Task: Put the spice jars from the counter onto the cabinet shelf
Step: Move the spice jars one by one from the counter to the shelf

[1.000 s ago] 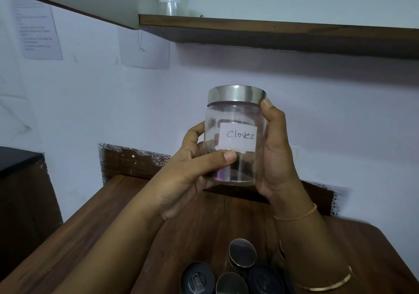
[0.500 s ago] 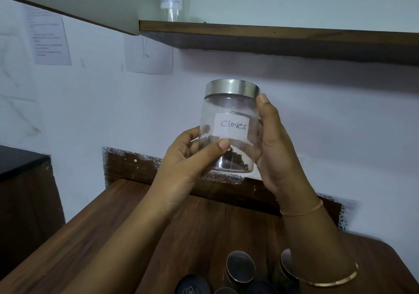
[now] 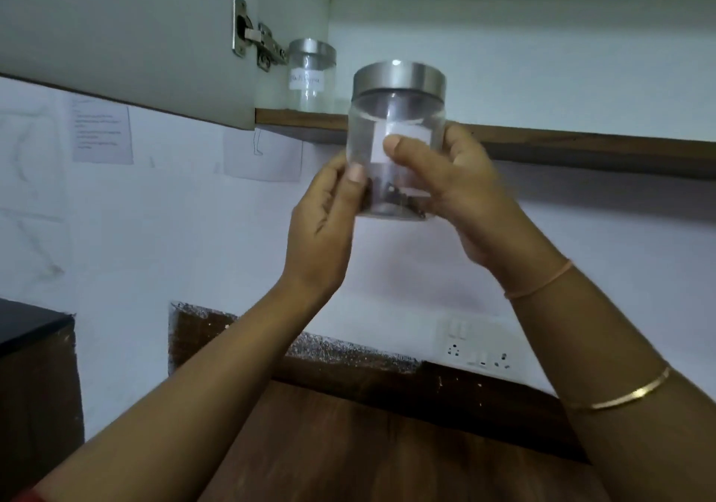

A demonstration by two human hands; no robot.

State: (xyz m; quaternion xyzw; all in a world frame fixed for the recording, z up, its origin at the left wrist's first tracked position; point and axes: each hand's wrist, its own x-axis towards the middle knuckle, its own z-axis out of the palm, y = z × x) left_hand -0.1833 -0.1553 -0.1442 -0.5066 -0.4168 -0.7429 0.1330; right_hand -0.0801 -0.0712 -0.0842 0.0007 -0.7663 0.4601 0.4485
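The cabinet shelf (image 3: pixel 561 149) runs as a wooden edge behind and just above the fingertips. The wooden counter (image 3: pixel 348 447) lies far below the wrists. Between these, both forearms reach up, and the held jar (image 3: pixel 395 114) sits clasped between the left hand (image 3: pixel 321 222) and the right hand (image 3: pixel 469 199). Its base is below the shelf edge and its lid (image 3: pixel 399 79) above it, so it rests on nothing but the fingers.

The held jar is clear and round, roughly upright, with a brushed metal lid. A white label faces the camera (motion blur and a thumb hide the writing). A small heap of dark spice bits lies at the bottom, level with the left thumb.

The left hand curls round the lower left side of the jar, its thumb (image 3: pixel 355 178) pressed on the front wall and its other fingers hidden behind. The right hand grips the right side higher up. Its thumb (image 3: pixel 399 148) lies flat across the label and its fingers wrap round the back, seen dimly through the wall.

Up and left of the fingers, a second jar (image 3: pixel 310 79) with the same lid and a label stands on the shelf, beside a metal hinge (image 3: pixel 257 42). A gold bangle (image 3: pixel 620 395) and a thin band (image 3: pixel 542 284) circle the right forearm. A wall socket (image 3: pixel 478 350) shows below the right wrist.
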